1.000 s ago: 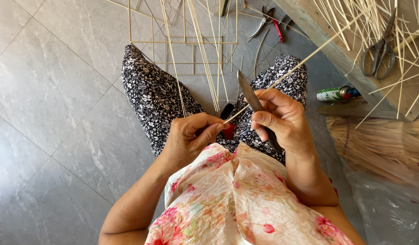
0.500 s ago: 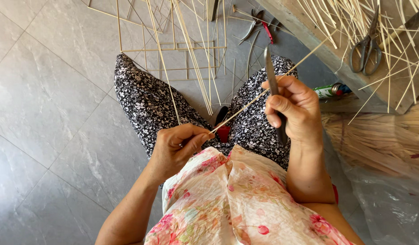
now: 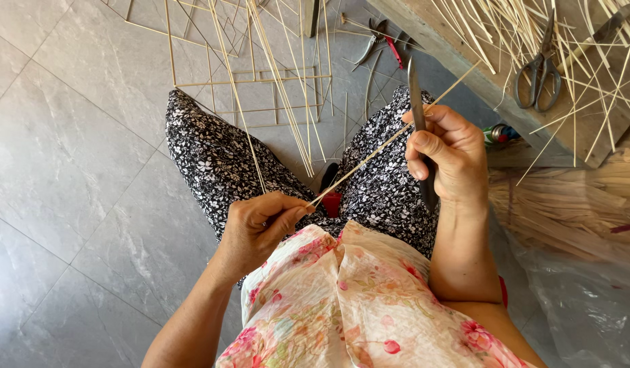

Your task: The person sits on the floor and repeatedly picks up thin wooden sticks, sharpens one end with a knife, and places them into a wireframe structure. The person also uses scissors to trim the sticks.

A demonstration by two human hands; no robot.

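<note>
My left hand (image 3: 259,228) pinches the near end of a thin bamboo stick (image 3: 369,159) over my lap. The stick slants up and to the right, passing my right hand (image 3: 446,153). That hand grips a knife (image 3: 416,95) with its grey blade pointing away from me, the edge lying against the stick. A second thin stick (image 3: 243,126) rises from my left hand toward the floor ahead. My legs in black-and-white floral cloth (image 3: 212,160) lie under both hands.
A frame of thin sticks (image 3: 260,75) lies on the grey tiled floor (image 3: 69,136) ahead. Pliers with red handles (image 3: 379,46) rest beyond my right knee. Scissors (image 3: 538,71) sit on a wooden board (image 3: 465,48) among several loose sticks. Straw-coloured shavings (image 3: 574,204) pile at right.
My right hand has slid the knife up and away along the stick, from close beside my left hand to far right. My left hand stays low, holding the stick's end.
</note>
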